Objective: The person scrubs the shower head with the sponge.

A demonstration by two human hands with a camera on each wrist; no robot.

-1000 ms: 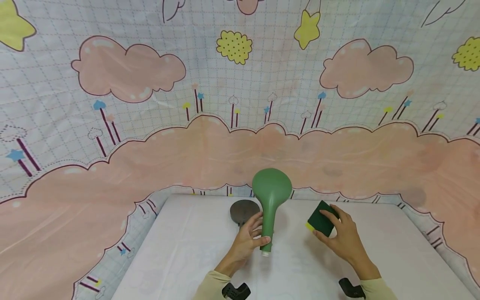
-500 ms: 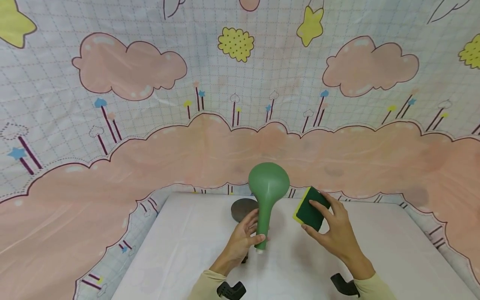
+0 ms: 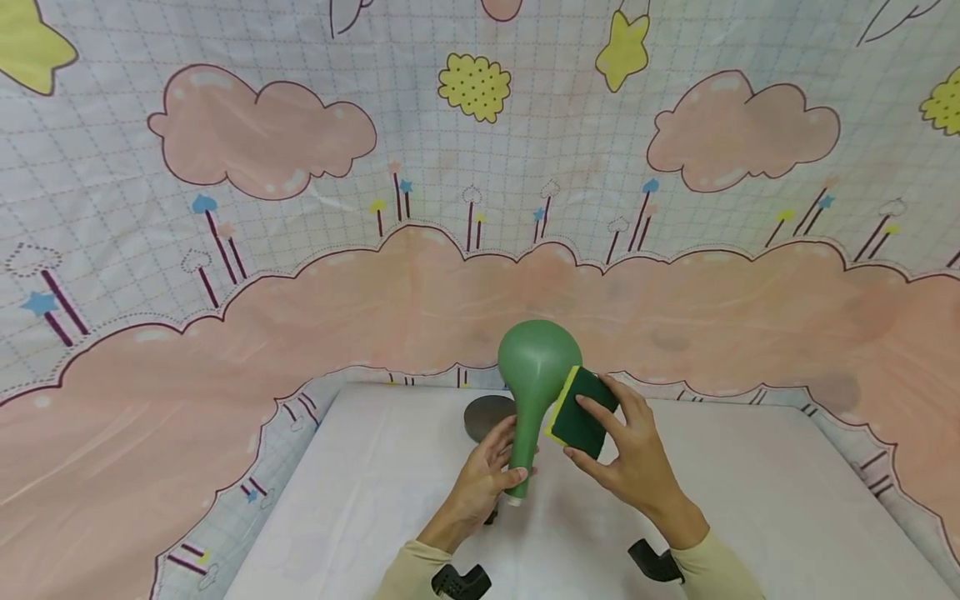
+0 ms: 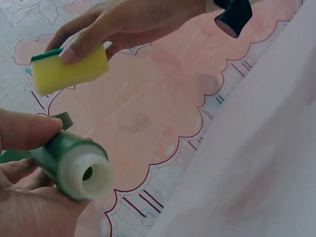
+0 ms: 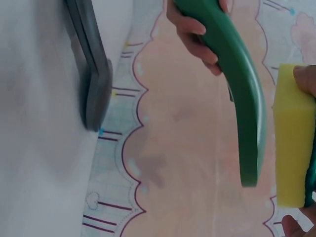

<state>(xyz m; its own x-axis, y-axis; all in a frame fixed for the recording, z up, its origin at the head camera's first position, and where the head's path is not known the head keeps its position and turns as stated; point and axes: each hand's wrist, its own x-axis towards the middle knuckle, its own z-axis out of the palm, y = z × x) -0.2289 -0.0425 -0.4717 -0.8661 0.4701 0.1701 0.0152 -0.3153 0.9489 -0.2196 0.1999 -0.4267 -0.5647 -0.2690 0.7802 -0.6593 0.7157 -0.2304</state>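
My left hand (image 3: 474,493) grips the handle of a green handheld shower head (image 3: 538,358), holding it upright above the table with its smooth back toward me. The white hose end (image 4: 95,177) of the handle, with a round hole, faces the left wrist camera. Between thumb and fingers my right hand (image 3: 639,458) pinches a yellow-and-green sponge (image 3: 583,417). Its yellow face is turned toward the shower head, overlapping the head's right edge in the head view. In the right wrist view a narrow gap shows between the yellow foam (image 5: 292,138) and the green head.
A dark grey shower head (image 3: 489,418) lies on the white table (image 3: 360,483) behind my left hand, its handle partly hidden. Beyond the table's far edge hangs a patterned cloth (image 3: 420,308) with clouds and stars. Each wrist carries a black camera mount (image 3: 656,560).
My right hand has carried the sponge leftward up to the green shower head, turning its yellow side more into view. The left hand has shifted slightly up and left with the shower head.
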